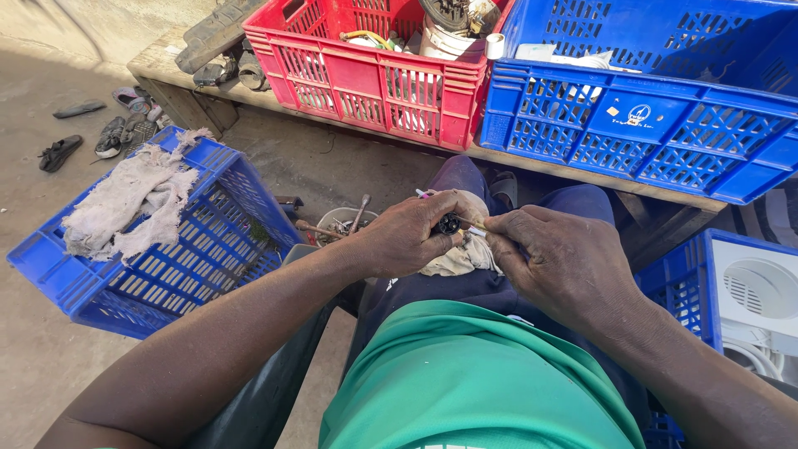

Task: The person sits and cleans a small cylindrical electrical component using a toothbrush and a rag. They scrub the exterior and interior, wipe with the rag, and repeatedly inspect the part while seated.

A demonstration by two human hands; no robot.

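Observation:
My left hand is closed around a small dark round part held over my lap. My right hand pinches a thin tool whose tip meets that part. A dirty pale rag lies on my thigh under both hands. The hands touch each other at the fingertips, and most of the part is hidden by my left fingers.
A small bowl of tools stands by my knee. A blue crate with a grey cloth sits at left. On the bench stand a red crate and a blue crate. Another blue crate with a white fan-like unit is at right. Shoes lie on the ground.

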